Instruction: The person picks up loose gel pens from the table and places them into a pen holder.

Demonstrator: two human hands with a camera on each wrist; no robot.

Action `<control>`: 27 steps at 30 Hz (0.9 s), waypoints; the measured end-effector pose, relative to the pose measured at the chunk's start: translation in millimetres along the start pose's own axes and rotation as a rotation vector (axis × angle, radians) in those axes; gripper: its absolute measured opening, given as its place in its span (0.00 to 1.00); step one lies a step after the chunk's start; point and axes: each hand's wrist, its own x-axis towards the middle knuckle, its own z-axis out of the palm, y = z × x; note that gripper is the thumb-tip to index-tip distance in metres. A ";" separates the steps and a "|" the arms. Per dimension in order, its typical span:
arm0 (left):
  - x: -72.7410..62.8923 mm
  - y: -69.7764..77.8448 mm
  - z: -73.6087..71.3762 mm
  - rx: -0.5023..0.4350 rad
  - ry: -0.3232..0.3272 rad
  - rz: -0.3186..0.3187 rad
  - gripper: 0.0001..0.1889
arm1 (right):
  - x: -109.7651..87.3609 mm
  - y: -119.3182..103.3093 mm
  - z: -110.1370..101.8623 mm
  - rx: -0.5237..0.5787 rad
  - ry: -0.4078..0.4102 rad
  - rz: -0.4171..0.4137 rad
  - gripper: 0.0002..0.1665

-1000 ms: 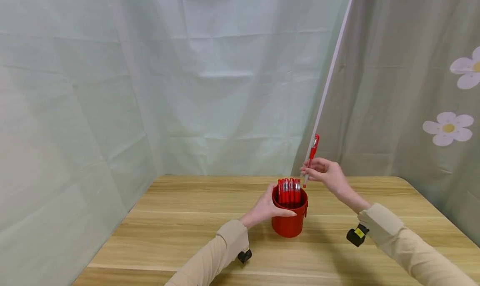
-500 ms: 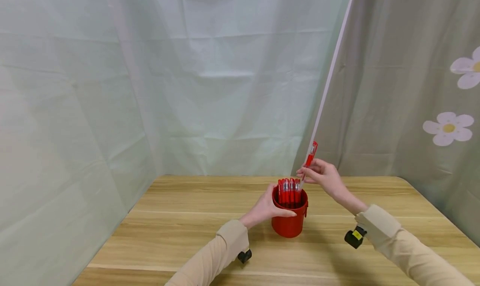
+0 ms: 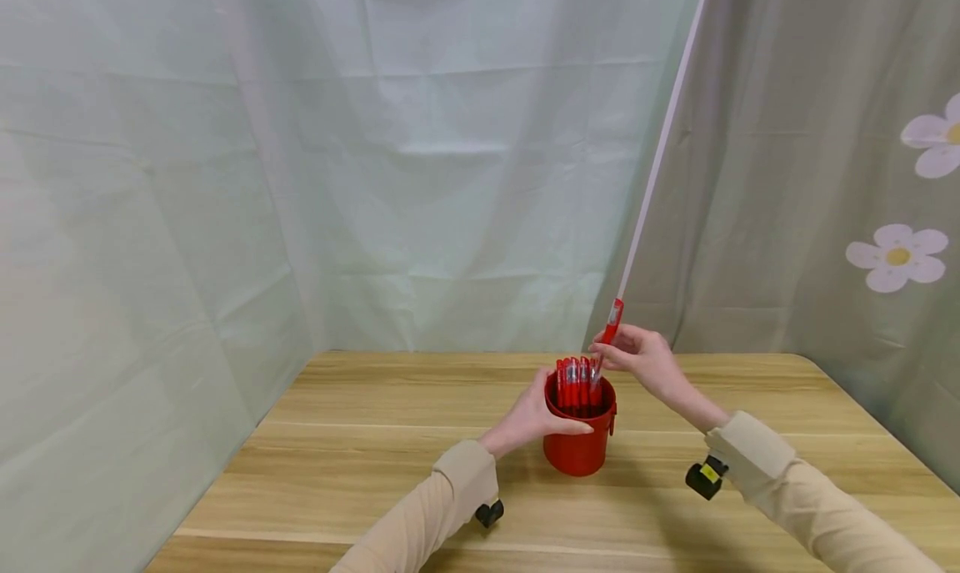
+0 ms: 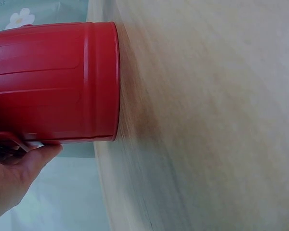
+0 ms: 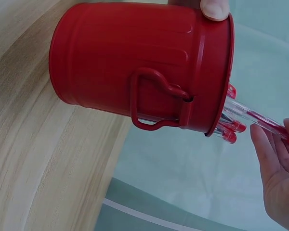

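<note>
A red metal bucket (image 3: 576, 452) stands upright on the table, with several red-capped pens (image 3: 573, 385) upright inside it. My left hand (image 3: 528, 414) grips the bucket at its rim, the thumb lying along the near side. At the bucket's right rim, my right hand (image 3: 651, 363) pinches a red gel pen (image 3: 613, 319), cap end up and tilted slightly right. The right wrist view shows this pen's clear barrel (image 5: 253, 115) reaching past the rim into the bucket; its tip is hidden inside. A wire handle (image 5: 156, 98) hangs on the bucket's side.
The wood-grain table (image 3: 360, 464) extends on both sides of the bucket. Pale curtains (image 3: 450, 223) hang behind it, and a flower-printed one is on the right. A black wrist camera (image 3: 707, 477) sits under the right sleeve.
My right hand has moved slightly left and lowered the pen, so that its lower end has passed from above the rim to inside the bucket. My left hand and the bucket stay put.
</note>
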 end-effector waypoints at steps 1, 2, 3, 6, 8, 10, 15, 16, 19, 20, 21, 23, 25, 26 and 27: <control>0.0 0.3 0.1 -0.001 -0.001 0.002 0.37 | 0.0 0.0 0.6 -0.019 0.003 -0.012 0.12; 0.1 0.3 0.2 -0.001 -0.001 0.004 0.37 | 0.0 -0.1 1.1 -0.039 0.004 -0.029 0.13; 0.1 0.6 0.2 -0.003 -0.002 0.005 0.37 | -0.9 -4.2 2.3 -0.058 0.006 -0.047 0.14; -1.4 5.3 0.4 -0.006 -0.002 0.000 0.37 | -0.4 -4.0 3.7 -0.094 0.015 -0.097 0.22; -1.4 5.6 0.5 -0.007 -0.001 -0.005 0.37 | 0.1 -3.7 4.1 -0.119 0.020 -0.121 0.29; -1.5 6.1 0.5 -0.011 0.001 -0.007 0.37 | 1.1 0.3 4.1 -0.125 0.025 -0.136 0.36; 0.6 0.9 1.5 -0.014 0.005 -0.001 0.37 | 0.6 0.2 4.9 -0.164 0.037 -0.192 0.49; 0.7 0.5 1.7 -0.013 0.003 0.001 0.37 | 0.7 0.4 4.8 -0.170 0.037 -0.203 0.50; 0.7 0.4 2.0 -0.007 0.000 0.003 0.39 | 0.8 0.9 4.5 -0.173 0.033 -0.222 0.50; 0.6 0.6 2.0 -0.005 -0.001 0.005 0.39 | 0.8 0.7 4.4 -0.171 0.033 -0.222 0.49; 0.7 0.9 1.9 -0.002 -0.002 0.008 0.39 | 0.7 0.4 4.3 -0.168 0.032 -0.218 0.47; 0.9 1.4 1.9 0.004 -0.001 0.014 0.40 | 0.5 -0.5 4.3 -0.167 0.037 -0.210 0.42; 1.1 1.8 1.8 0.007 -0.001 0.018 0.40 | 0.3 -1.5 4.4 -0.176 0.049 -0.198 0.34; 1.3 1.9 1.7 0.006 -0.002 0.021 0.40 | 0.2 -1.9 4.5 -0.182 0.055 -0.195 0.31; 1.4 2.0 1.7 0.005 -0.003 0.022 0.39 | 0.1 -2.2 4.7 -0.185 0.058 -0.189 0.28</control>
